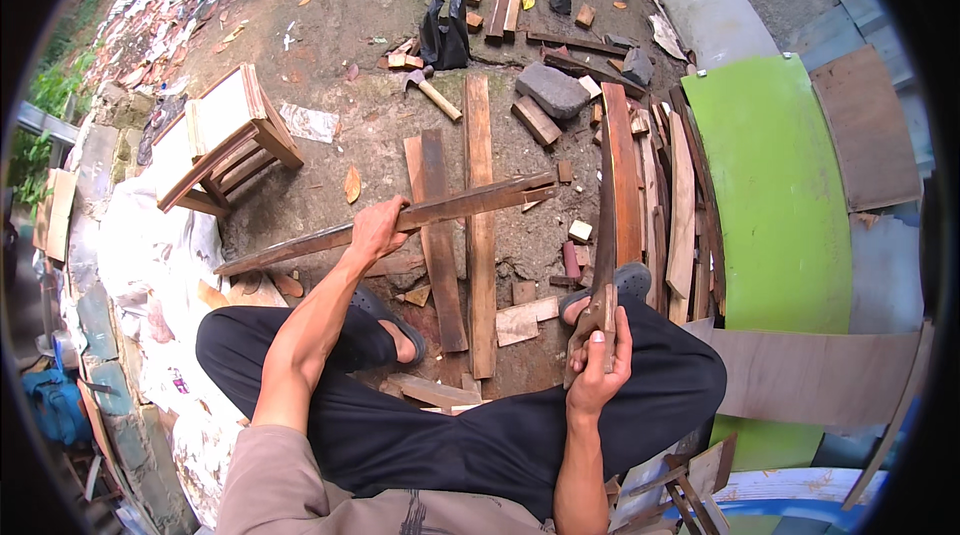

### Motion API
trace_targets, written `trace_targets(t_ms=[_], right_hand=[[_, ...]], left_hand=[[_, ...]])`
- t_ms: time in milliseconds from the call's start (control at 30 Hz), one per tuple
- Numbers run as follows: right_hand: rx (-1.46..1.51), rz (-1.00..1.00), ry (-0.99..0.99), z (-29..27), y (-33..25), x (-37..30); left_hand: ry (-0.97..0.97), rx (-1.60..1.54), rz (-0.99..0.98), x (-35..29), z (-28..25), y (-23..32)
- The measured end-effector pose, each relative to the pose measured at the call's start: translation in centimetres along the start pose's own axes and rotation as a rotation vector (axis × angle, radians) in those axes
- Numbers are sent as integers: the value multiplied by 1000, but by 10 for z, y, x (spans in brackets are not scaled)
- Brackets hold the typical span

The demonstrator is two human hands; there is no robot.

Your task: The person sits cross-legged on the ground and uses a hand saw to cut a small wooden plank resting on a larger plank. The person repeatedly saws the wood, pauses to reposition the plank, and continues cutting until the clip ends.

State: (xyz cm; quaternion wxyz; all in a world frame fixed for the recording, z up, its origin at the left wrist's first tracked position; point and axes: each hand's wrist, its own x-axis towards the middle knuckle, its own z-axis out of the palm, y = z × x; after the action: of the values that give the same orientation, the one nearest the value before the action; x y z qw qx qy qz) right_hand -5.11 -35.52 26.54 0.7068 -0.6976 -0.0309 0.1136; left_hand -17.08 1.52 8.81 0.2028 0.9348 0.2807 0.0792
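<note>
My left fingers (397, 210) are wrapped round a long plank (460, 203) slanting across 2 loose boards (480, 285); my right fingers (623, 333) curl round a wooden handle (598, 315), perhaps a saw's. The plank is joined to nothing; I judge it unfinished.

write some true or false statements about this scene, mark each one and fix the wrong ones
1. The left hand grips a long dark-brown wooden plank. True.
2. The right hand holds the hammer with a pale wooden handle. False: the hammer lies on the grey-brown ground; that hand holds a brown wooden piece.
3. A large flat lime-green panel is on the right side of the picture. True.
4. The black plastic bag is to the right of the rough grey stone block. False: it is to the left.
5. A dry orange-brown leaf lies to the left of the hammer. True.
</note>
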Motion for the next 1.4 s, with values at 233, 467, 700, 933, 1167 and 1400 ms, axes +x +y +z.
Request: trace_targets(t_ms=[233,467,700,933,1167,1400], right_hand=[[189,77,-14,14,-14,2],[215,175,-228,29,-53,33],[42,8,-428,22,-89,50],[102,-65,-450,18,-96,67],[57,9,-351,12,-105,70],[6,-3,-303,40,-108,103]], left_hand=[[20,-96,-82,36,-97,32],[-253,-377,32,30,-164,74],[-514,-402,68,15,-188,111],[-619,-493,171,25,-165,164],[-392,-544,66,20,-137,178],[1079,-505,-867,-21,-24,135]])
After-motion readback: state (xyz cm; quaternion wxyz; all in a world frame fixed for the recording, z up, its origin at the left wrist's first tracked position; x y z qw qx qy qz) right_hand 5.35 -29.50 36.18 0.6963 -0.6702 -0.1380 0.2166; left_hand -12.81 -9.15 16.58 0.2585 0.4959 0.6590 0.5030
